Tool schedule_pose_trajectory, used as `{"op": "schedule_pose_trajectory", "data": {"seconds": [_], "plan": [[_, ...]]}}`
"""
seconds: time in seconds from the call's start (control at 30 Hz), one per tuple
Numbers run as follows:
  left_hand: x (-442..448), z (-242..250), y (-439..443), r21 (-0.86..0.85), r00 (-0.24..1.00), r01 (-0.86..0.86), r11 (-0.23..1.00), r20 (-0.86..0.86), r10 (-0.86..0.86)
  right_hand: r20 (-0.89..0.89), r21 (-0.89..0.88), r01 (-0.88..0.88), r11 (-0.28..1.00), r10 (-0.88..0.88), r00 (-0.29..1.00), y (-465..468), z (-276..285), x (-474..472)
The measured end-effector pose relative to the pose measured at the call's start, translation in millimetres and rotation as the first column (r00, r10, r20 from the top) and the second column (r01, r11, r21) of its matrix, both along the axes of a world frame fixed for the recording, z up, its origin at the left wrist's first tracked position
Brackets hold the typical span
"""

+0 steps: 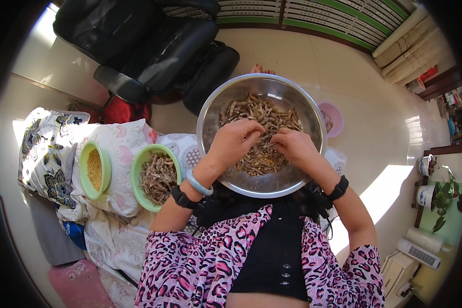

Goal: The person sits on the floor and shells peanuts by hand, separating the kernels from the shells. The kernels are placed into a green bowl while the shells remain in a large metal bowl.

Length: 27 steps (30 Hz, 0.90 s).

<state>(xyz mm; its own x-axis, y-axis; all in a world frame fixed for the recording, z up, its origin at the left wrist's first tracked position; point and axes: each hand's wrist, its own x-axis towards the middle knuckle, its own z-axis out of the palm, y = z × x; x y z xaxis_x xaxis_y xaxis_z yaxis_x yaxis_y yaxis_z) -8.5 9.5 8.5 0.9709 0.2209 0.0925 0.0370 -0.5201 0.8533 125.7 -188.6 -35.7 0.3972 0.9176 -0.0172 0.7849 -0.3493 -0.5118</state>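
A large stainless steel bowl [262, 190] sits in front of my body, holding a heap of dried brown bean pods [254, 111]. Loose yellow beans [267, 154] lie among the pods on the side nearer me. Over the heap, my left hand [236, 139] curls with its thumb and fingertips close together; whether anything is between them is hidden. Opposite it, my right hand [293, 145] pinches what looks like a small dried pod. The two sets of fingertips are close but apart. A pale blue bangle [198, 183] circles my left wrist.
At left on a quilted cover [121, 154] stand a green bowl of yellow beans [94, 169] and a green bowl of dry pods [159, 177]. Beyond the steel bowl are a pink basin [337, 119] on the floor and a black leather chair [150, 50]. Potted plants [442, 196] stand at right.
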Motion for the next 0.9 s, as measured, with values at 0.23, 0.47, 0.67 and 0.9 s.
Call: {"op": "schedule_pose_trajectory", "data": {"seconds": [0.23,0.47,0.67,0.9], "plan": [[14.4,-15.7,-18.8,0.03,0.995,0.093,0.995,-0.047,-0.091,-0.305,0.038,0.108,0.993,-0.091,0.948,-7.6,32.7,0.8],[14.0,-9.2,-4.3,-0.695,0.958,-0.087,0.714,-0.255,-0.131,-0.788,0.198,0.451,0.87,-0.132,0.602,-10.0,38.8,-10.6],[9.5,3.4,-5.7,-0.839,0.914,-0.041,0.542,-0.251,-0.319,-0.86,0.265,0.496,0.827,-0.031,0.51,-4.6,36.8,-14.5],[9.3,4.5,-9.0,-0.943,0.9,-0.061,0.328,-0.194,-0.391,-0.894,0.314,0.474,0.822,0.089,0.438,-8.6,44.1,-17.6]]}}
